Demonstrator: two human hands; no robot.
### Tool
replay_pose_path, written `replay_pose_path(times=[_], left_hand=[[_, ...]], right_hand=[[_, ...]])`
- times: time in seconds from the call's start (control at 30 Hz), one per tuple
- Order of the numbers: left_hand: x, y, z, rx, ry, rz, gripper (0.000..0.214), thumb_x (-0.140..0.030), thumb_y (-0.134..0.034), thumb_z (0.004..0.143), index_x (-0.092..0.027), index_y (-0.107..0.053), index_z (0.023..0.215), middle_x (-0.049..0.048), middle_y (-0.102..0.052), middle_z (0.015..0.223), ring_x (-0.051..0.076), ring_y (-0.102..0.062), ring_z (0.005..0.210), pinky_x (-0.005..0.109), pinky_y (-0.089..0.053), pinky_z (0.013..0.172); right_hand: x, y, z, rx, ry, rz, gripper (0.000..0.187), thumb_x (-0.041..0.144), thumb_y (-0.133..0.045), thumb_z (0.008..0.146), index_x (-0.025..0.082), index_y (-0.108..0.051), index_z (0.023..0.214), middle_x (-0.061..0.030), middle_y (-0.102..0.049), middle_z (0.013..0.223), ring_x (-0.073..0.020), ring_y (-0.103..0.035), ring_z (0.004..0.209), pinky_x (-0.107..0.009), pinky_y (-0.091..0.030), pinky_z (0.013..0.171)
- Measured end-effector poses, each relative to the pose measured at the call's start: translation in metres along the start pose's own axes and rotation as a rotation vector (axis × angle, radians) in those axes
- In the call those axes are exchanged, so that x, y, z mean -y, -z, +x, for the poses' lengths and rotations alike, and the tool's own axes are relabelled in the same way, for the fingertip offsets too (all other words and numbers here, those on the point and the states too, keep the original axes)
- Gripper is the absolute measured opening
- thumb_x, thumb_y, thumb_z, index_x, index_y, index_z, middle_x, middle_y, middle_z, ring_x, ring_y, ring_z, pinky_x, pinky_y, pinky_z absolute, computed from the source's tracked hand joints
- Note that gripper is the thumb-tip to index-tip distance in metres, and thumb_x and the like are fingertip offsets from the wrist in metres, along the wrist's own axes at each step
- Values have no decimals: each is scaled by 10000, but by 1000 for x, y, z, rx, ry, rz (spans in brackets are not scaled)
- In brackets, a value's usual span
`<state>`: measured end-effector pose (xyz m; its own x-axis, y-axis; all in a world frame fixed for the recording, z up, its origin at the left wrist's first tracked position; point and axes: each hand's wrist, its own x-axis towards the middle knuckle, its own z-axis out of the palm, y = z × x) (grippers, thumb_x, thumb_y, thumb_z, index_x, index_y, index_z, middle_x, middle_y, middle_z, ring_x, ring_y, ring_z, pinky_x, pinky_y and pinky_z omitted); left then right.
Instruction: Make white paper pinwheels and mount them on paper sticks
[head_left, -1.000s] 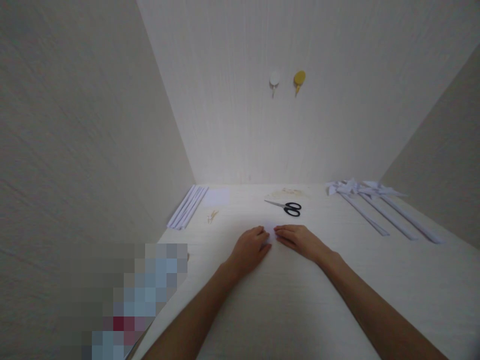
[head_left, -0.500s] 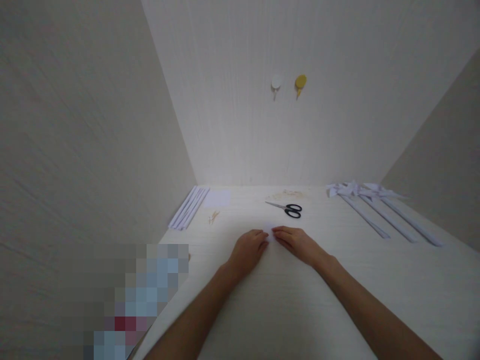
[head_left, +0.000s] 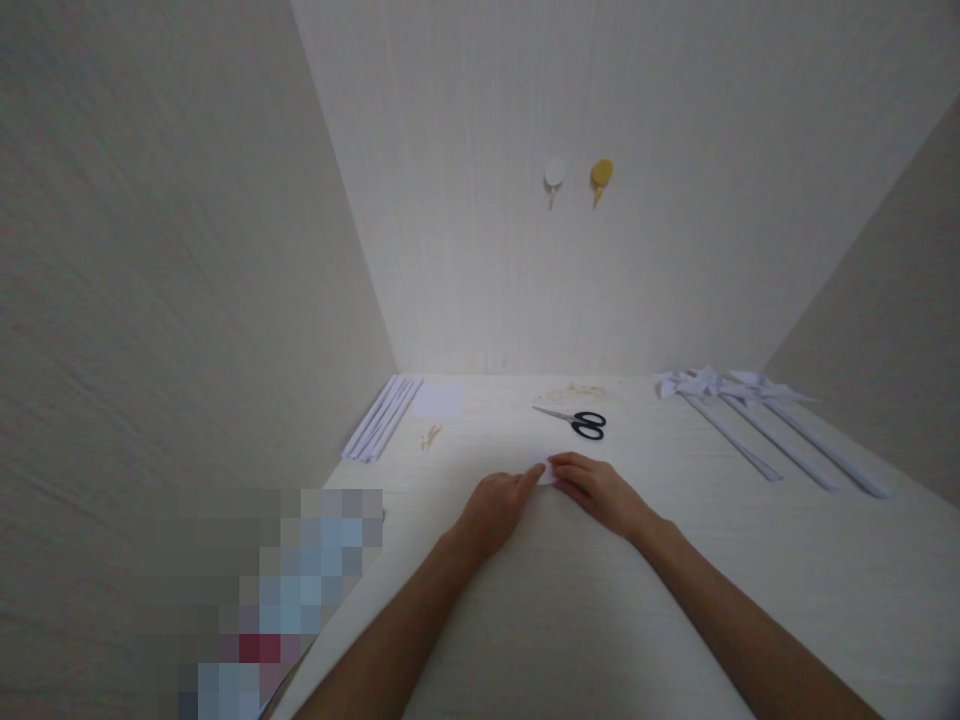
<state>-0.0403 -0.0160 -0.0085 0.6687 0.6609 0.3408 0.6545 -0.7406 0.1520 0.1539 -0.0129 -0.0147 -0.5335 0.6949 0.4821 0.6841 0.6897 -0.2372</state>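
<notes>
A small white piece of paper (head_left: 546, 478) lies at the middle of the white table, pinched between the fingers of both hands. My left hand (head_left: 493, 512) is closed on its left side, thumb laid along it. From the right, my right hand (head_left: 598, 492) presses its fingertips together on the paper's other edge. Much of the paper is hidden under the fingers, so its folds cannot be made out. Just beyond the hands rest scissors (head_left: 574, 419) with black handles, blades pointing left.
At the back left lie several rolled white paper sticks (head_left: 382, 418), a flat white sheet (head_left: 439, 399) and short thin wooden-looking pieces (head_left: 430, 437). Pale thin strands (head_left: 585, 391) lie behind the scissors. Pinwheel-like folded papers (head_left: 701, 383) on paper sticks are at right. Walls enclose the table.
My left thumb has moved right onto the paper, and the left hand has turned slightly. More of the paper shows between the hands. The view has shifted a little.
</notes>
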Motion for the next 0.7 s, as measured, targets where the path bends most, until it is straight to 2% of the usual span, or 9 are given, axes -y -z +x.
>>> replay_pose_path(times=[0.17,0.23,0.3,0.37,0.47,0.53,0.6,0.67,0.7], left_hand=[[0,-4,0,-399,205,-391,212,-234,-464,799,-192,-568,979,79,-673,835,183,-629,777,343,-476,758],[-3,0,3,-518,314,-632,264,-287,-570,729,-192,-547,974,72,-667,858,176,-623,795,337,-475,772],[-6,3,8,-597,471,-931,383,-356,-609,681,-177,-496,1000,93,-640,925,187,-608,836,322,-500,704],[-7,3,13,-619,610,-1237,418,-440,-544,709,-160,-453,1005,112,-616,947,184,-604,830,306,-507,653],[-5,-2,18,-532,733,-1548,511,-463,-524,716,-148,-376,1091,81,-626,819,149,-614,692,280,-497,615],[-5,-5,19,-452,771,-1558,673,-376,-644,639,-148,-313,1179,36,-622,699,133,-600,593,251,-478,563],[-4,-6,18,-429,791,-1462,831,-259,-732,540,-151,-282,1231,-5,-601,605,124,-576,524,226,-452,511],[-3,-5,17,-469,818,-1377,871,-205,-748,500,-160,-292,1241,-24,-587,566,122,-564,494,217,-436,487],[-3,-4,17,-498,837,-1358,847,-203,-744,501,-163,-314,1229,-24,-587,566,123,-566,494,217,-435,484]], right_hand=[[-1,-2,0,-149,20,-208,195,165,-433,817,167,-627,843,-89,-651,911,-200,-600,807,-344,-495,707],[-3,-3,-1,-250,-14,-192,191,151,-424,816,173,-610,852,-85,-651,892,-186,-607,782,-317,-502,676],[-5,-5,-2,-366,-44,-121,195,145,-402,823,181,-585,877,-83,-646,896,-173,-608,814,-302,-506,697],[-6,-6,-3,-437,-39,-56,183,151,-394,828,187,-565,882,-85,-642,913,-171,-599,866,-312,-503,741],[-2,-8,-2,-384,19,12,169,144,-396,828,188,-550,883,-95,-630,971,-164,-589,908,-314,-498,771],[2,-9,-1,-309,72,64,175,131,-394,825,190,-545,891,-95,-619,1013,-150,-582,926,-297,-494,781],[3,-9,1,-284,94,97,208,111,-383,817,190,-542,925,-95,-595,1073,-144,-560,973,-299,-479,808],[-5,-9,4,-354,25,90,260,95,-367,800,185,-539,973,-97,-573,1117,-154,-524,1028,-336,-448,852],[-11,-9,5,-441,-57,68,276,101,-366,791,181,-544,985,-98,-581,1102,-168,-514,1039,-369,-426,874]])
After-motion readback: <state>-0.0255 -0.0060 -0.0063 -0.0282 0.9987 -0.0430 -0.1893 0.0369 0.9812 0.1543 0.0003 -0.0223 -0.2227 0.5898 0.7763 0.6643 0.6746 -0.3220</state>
